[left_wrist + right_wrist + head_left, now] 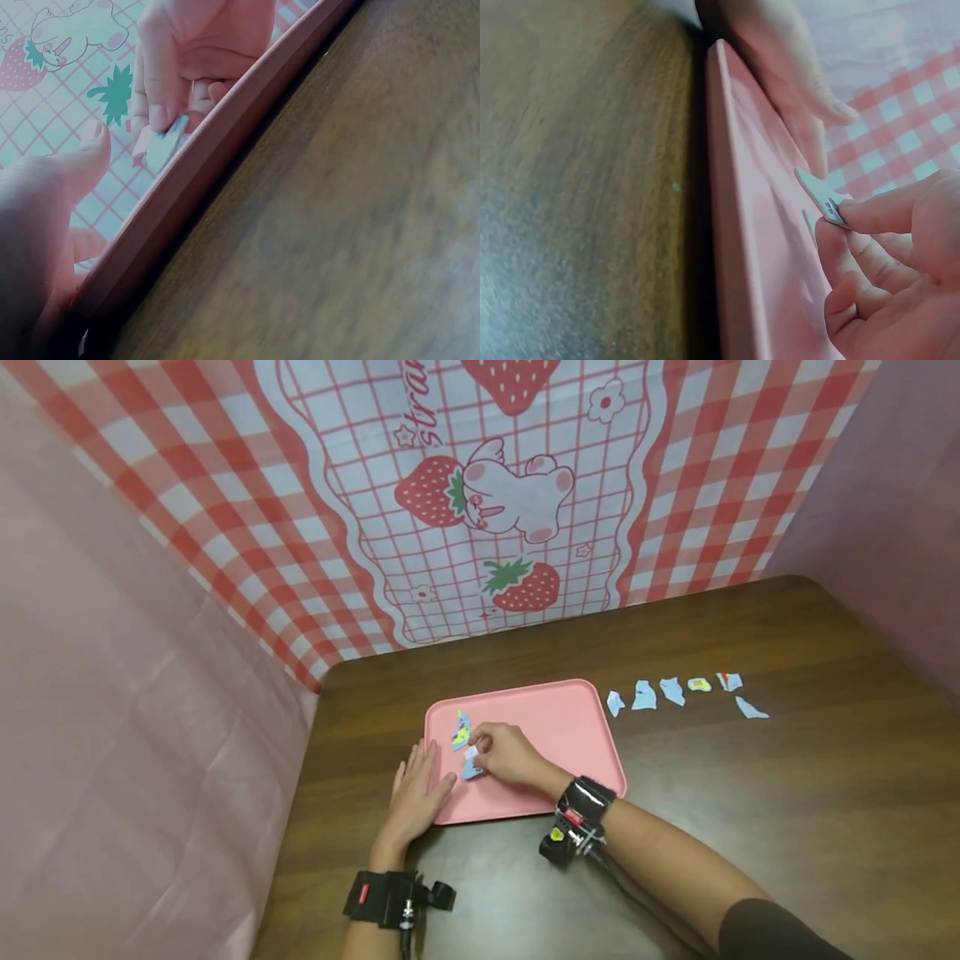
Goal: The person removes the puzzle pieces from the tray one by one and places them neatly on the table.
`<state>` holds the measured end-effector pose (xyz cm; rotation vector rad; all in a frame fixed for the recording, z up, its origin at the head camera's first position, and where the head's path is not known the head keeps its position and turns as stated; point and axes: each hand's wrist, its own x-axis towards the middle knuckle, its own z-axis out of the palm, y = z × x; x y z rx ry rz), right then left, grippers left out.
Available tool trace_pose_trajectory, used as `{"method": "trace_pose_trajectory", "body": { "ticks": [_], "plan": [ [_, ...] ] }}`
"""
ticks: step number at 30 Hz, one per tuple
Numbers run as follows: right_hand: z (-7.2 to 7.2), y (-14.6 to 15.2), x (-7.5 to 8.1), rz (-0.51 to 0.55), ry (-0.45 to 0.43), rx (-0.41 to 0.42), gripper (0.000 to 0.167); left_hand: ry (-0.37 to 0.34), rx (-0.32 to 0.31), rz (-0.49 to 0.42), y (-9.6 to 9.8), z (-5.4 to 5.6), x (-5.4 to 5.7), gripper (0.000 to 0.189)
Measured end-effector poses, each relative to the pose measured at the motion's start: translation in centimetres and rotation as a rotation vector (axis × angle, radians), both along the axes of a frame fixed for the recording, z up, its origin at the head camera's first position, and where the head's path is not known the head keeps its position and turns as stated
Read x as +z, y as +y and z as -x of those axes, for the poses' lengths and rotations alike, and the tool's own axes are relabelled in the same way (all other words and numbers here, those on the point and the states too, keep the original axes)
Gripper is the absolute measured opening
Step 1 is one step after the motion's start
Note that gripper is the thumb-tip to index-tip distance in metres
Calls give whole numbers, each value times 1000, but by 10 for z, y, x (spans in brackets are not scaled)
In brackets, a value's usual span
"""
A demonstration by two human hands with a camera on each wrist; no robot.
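- Light-blue piece point(822, 198): pinched between thumb and finger of the right hand point(512, 757), tilted at its fingertips over the tray.
- Pink tray point(573, 731): beneath the right hand; the left hand point(415, 792) rests at its left edge, fingers straight, thumb spread apart from them.
- Yellow-and-blue piece point(461, 731): on the tray, just beyond the right hand's fingertips, to their left.
- Six other pieces point(643, 696): on the wooden table point(348, 768), well to the right hand's right.

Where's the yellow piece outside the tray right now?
In the head view, the yellow piece lies on the table right of the pink tray, between a light-blue piece and the red-marked piece.
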<state>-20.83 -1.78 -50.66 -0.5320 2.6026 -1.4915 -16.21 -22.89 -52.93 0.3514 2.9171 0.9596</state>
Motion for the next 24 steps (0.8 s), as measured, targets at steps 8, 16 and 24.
{"method": "trace_pose_trajectory", "body": {
  "ticks": [8,16,24],
  "plan": [
    [-1,10,7,97,-67,-57,17,1,4,-9,0,-1,1,76],
    [-1,24,13,135,-82,-75,16,-7,16,4,1,-1,2,80],
    [-3,36,20,146,-106,-111,16,-11,18,16,0,-2,2,80]
  ]
}}
